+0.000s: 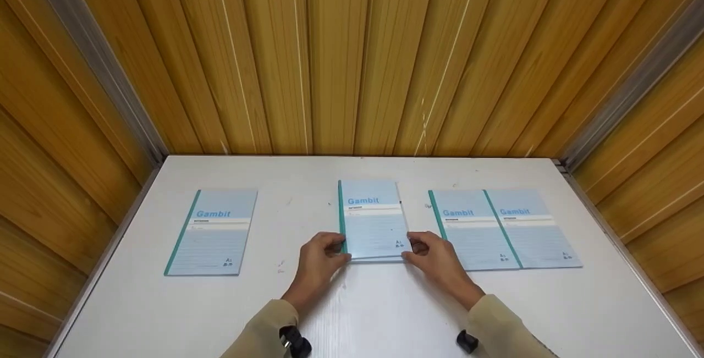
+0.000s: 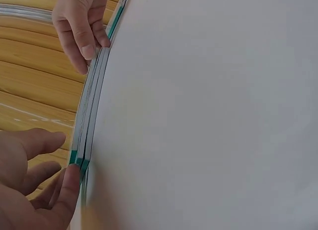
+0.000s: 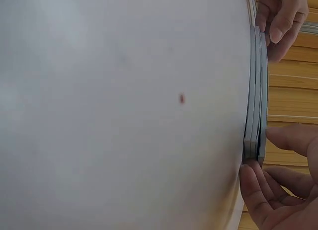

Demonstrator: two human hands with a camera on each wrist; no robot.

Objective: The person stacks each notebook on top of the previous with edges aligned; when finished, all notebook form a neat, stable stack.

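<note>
A small stack of light-blue Gambit notebooks (image 1: 374, 223) with green spines lies at the table's middle, its top notebook slightly offset from those below. My left hand (image 1: 322, 259) holds the near left corner, fingers against the spine side and thumb by the near edge. At the near right corner my right hand (image 1: 434, 259) holds the stack with bent fingers. The right wrist view shows the layered edges (image 3: 256, 91), the thumb at the top notebook and fingers (image 3: 253, 183) along the side. In the left wrist view a fingertip meets the green spine ends (image 2: 79, 161).
A single matching notebook (image 1: 212, 242) lies at the left of the white table (image 1: 264, 314). To the right, two more notebooks lie side by side, the left one (image 1: 478, 242) touching or overlapping the right one (image 1: 536, 237). Wood-patterned panels (image 1: 335, 61) rise behind the table.
</note>
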